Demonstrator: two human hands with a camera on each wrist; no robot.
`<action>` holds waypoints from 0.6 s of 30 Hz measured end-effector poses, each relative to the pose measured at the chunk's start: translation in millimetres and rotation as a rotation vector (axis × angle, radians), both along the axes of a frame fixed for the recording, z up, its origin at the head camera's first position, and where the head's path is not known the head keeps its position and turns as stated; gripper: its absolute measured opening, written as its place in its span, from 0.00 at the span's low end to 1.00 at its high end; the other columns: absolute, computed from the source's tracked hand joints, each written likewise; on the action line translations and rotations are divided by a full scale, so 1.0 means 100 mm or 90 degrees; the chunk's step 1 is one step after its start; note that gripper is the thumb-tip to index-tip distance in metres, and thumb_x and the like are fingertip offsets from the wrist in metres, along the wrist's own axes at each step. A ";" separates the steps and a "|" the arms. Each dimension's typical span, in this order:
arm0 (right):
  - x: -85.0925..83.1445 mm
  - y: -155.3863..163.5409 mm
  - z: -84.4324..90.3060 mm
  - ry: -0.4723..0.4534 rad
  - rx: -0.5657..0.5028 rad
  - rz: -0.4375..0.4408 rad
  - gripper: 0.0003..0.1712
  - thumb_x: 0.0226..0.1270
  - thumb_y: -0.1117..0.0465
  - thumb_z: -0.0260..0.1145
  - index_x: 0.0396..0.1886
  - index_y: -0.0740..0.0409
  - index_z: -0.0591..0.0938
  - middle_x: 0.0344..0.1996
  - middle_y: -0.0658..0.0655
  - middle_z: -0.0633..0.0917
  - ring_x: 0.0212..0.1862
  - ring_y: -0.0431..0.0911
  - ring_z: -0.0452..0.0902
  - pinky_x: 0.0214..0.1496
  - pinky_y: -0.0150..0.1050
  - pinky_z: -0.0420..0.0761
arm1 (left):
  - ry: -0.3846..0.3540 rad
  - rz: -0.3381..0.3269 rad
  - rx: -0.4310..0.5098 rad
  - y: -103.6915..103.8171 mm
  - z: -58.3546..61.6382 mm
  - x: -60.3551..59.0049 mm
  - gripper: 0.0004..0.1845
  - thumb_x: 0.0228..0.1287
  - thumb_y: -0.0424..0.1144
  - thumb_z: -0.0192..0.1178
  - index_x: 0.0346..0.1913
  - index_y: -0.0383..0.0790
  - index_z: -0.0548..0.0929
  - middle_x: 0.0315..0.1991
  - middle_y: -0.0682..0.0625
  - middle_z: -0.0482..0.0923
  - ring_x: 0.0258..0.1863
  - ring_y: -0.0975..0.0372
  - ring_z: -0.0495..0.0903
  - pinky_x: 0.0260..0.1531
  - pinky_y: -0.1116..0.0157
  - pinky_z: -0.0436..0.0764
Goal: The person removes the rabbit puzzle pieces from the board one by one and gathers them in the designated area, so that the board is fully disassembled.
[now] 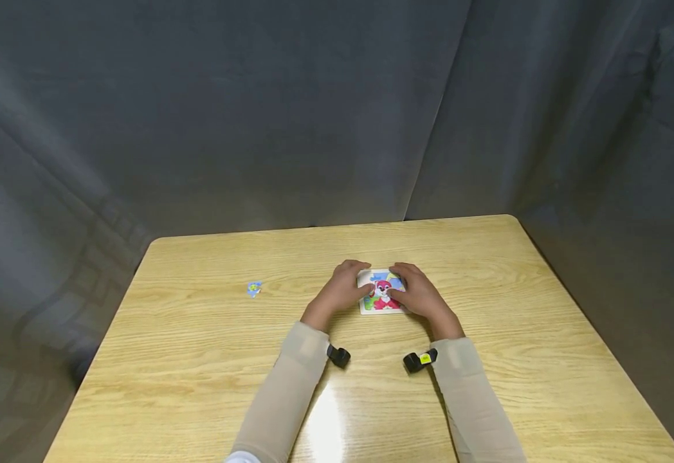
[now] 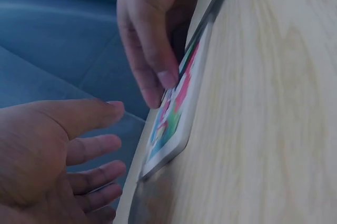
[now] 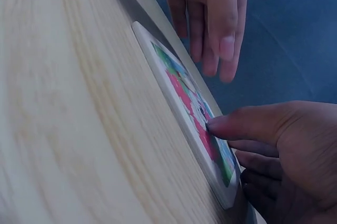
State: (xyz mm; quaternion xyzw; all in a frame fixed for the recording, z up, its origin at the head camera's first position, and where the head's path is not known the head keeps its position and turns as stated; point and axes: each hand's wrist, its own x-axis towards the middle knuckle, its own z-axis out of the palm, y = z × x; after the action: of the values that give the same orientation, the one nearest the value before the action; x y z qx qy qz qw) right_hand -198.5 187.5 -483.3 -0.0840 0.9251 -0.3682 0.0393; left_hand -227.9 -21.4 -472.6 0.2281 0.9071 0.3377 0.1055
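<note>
A small square picture puzzle board [image 1: 381, 302] with a white rim and a red animal picture lies flat on the wooden table [image 1: 209, 360]. My left hand [image 1: 353, 286] sits at its left edge with straight, relaxed fingers [image 3: 227, 45], just off the board and holding nothing. My right hand [image 1: 408, 287] is at the right edge. Its thumb [image 3: 221, 125] presses on the picture of the board [image 3: 181, 90], and its fingertips [image 2: 158, 84] touch the coloured pieces of the board [image 2: 184, 124]. A loose blue puzzle piece [image 1: 254, 289] lies far to the left.
A dark grey curtain [image 1: 314, 116] hangs behind and beside the table. The table's far edge [image 1: 337, 226] runs a short way beyond the board. Black wrist cameras [image 1: 339, 355] sit on both beige sleeves.
</note>
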 end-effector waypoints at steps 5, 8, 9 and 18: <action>0.01 -0.01 -0.01 -0.002 0.002 0.003 0.34 0.66 0.59 0.67 0.68 0.67 0.69 0.70 0.66 0.63 0.71 0.63 0.55 0.69 0.60 0.60 | -0.002 -0.002 -0.048 0.09 0.01 0.03 0.32 0.70 0.49 0.58 0.72 0.41 0.65 0.70 0.43 0.62 0.70 0.50 0.59 0.66 0.54 0.65; 0.01 -0.02 -0.03 0.000 0.001 0.002 0.34 0.66 0.59 0.67 0.68 0.67 0.69 0.70 0.65 0.63 0.71 0.63 0.55 0.69 0.60 0.60 | -0.005 -0.002 -0.067 0.11 0.01 0.06 0.32 0.70 0.49 0.58 0.72 0.40 0.65 0.71 0.43 0.60 0.71 0.50 0.58 0.67 0.54 0.64; 0.01 -0.03 -0.03 0.003 0.004 0.004 0.34 0.66 0.59 0.67 0.68 0.67 0.69 0.70 0.66 0.63 0.71 0.63 0.56 0.68 0.60 0.60 | -0.005 0.000 -0.072 0.11 0.01 0.07 0.32 0.70 0.49 0.58 0.71 0.40 0.66 0.71 0.43 0.60 0.71 0.50 0.58 0.67 0.54 0.64; 0.01 -0.12 -0.01 0.003 0.010 0.000 0.34 0.66 0.59 0.66 0.68 0.66 0.69 0.70 0.65 0.63 0.71 0.62 0.55 0.69 0.58 0.60 | 0.028 0.032 -0.086 0.07 -0.02 0.08 0.22 0.69 0.44 0.60 0.62 0.38 0.75 0.67 0.44 0.66 0.68 0.53 0.63 0.67 0.58 0.64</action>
State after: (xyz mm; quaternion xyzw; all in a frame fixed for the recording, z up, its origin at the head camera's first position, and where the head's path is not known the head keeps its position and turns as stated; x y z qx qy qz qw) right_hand -197.5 175.9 -484.2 -0.0846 0.9279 -0.3610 0.0377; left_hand -220.0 -14.0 -474.6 0.2047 0.9355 0.2728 0.0924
